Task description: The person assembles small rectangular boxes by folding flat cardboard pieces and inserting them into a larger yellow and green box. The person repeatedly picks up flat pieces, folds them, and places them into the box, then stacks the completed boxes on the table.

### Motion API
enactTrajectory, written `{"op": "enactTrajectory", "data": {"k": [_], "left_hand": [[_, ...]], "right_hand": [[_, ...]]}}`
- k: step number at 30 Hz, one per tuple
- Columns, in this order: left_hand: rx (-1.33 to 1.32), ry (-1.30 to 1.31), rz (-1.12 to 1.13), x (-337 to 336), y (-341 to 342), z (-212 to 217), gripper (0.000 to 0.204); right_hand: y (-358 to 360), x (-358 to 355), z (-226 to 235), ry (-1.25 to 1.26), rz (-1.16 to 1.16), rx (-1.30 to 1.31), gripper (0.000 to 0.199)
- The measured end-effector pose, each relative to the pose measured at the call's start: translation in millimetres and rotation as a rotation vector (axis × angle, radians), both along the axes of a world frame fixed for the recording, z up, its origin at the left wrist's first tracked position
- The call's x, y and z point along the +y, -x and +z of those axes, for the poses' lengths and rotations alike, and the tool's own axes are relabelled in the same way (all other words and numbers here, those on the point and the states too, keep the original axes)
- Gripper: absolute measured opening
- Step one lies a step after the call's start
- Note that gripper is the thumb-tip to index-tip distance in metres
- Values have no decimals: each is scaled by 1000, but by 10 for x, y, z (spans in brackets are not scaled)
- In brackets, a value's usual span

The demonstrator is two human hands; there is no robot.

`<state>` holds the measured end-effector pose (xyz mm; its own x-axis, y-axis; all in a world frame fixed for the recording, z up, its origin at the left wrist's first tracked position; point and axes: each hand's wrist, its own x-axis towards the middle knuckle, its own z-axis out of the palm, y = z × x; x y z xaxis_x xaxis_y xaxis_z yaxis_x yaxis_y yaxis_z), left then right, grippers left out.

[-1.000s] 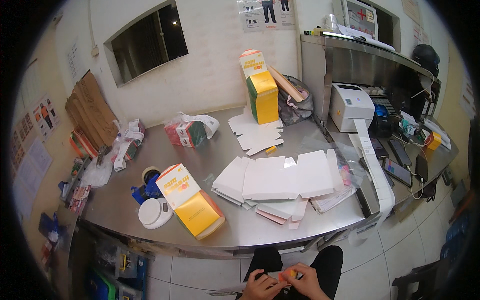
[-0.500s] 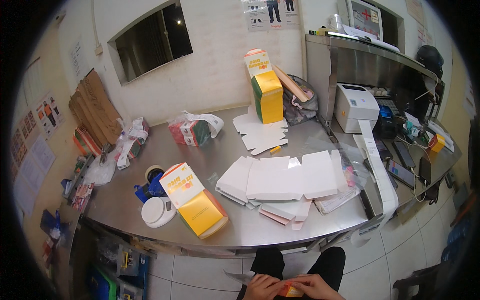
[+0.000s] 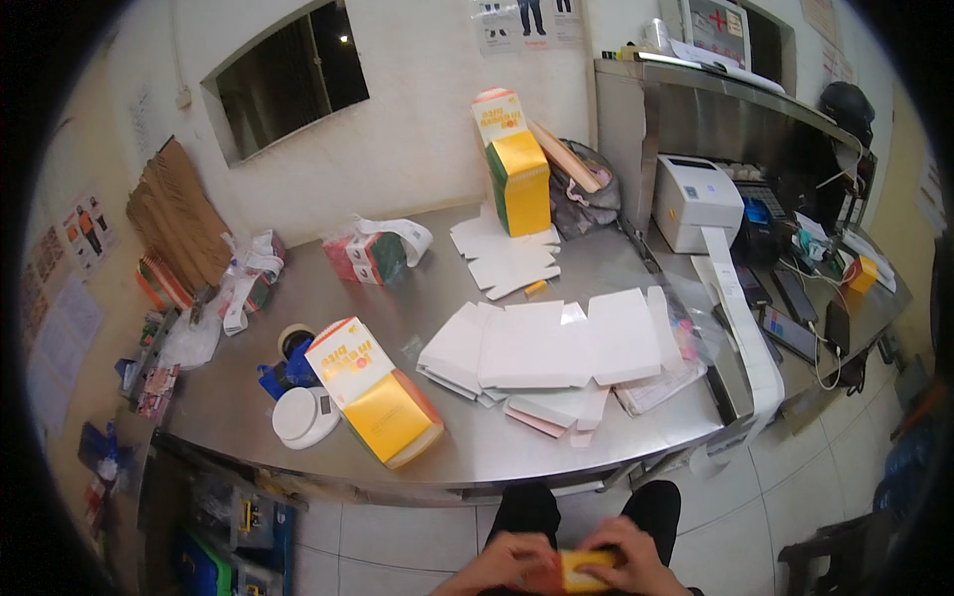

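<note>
Low in front of my lap, a small yellow and red-orange box (image 3: 584, 572) is held between both hands, slightly blurred. My left hand (image 3: 515, 558) closes on its reddish end. Over the yellow part my right hand (image 3: 626, 554) is curled, thumb on the near side and fingers over the top. The box's lower part runs toward the picture's bottom edge. On the steel table ahead, a larger yellow, green and white carton (image 3: 383, 397) lies near the front edge. To its right are flat white carton blanks (image 3: 537, 348) in a loose pile.
A second yellow carton (image 3: 522, 184) stands at the back on more white blanks (image 3: 507, 260). A white scale (image 3: 298, 417) and a blue tape dispenser (image 3: 288, 375) sit at left. Wrapped red-green packs (image 3: 370, 256) lie behind them. At right, a label printer (image 3: 699, 204) trails a long paper strip (image 3: 740, 318).
The small box has turned so that its yellow side shows. My right hand has risen and curled over it. The translucent sheet beside my left hand no longer shows. The view has shifted slightly.
</note>
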<state>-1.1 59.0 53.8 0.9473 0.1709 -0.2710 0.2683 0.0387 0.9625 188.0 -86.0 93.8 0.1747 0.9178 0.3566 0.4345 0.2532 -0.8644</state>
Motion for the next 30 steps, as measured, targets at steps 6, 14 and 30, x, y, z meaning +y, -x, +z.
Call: {"op": "enactTrajectory", "data": {"k": [6, 14, 30], "left_hand": [[-737, 639, 977, 200, -51, 211, 34], [-822, 848, 1063, 262, -139, 173, 40], [-298, -956, 401, -229, -162, 360, 21]], "right_hand": [[80, 216, -221, 29, -348, 251, 50], [35, 444, -151, -144, -254, -274, 16], [-147, 131, -33, 8, -157, -708, 11]]}}
